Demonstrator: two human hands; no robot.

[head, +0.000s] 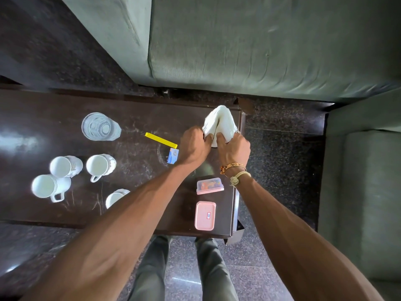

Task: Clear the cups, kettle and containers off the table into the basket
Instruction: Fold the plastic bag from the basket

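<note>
My left hand [193,146] and my right hand [233,148] are both curled closed, side by side, pinching the lower edges of a white, soft, crumpled piece of cloth or thin bag [219,123] that peaks up between them near the far right corner of the dark glossy wooden table [138,109]. I cannot tell whether it is a cloth or a bag, or whether anything sits inside it. It folds freely, so I judge it limp and light; gripping bunched edges as I do seems the surest hold.

Just left of my left hand lie a flat yellow plastic strip [161,140] and a small blue and white packet [173,156]. Below my right wrist sit two pink plastic containers: a clear-lidded pink box with coloured contents [209,185] and, nearer me, a closed pink rectangular box [205,215]. Both look light and stiff, easy to grasp across the short sides, though smooth lids may slip.

Farther left I count four white ceramic cups: one at the left edge of the group [50,186], one behind it [65,166], one in the middle [100,166] and one partly hidden under my left forearm [116,197]. They are hard and breakable; handles or rims are the places to hold. Beyond them stands one clear glass tumbler [101,127], slippery and fragile, best wrapped around its wall.

I see no kettle and no basket here.
</note>
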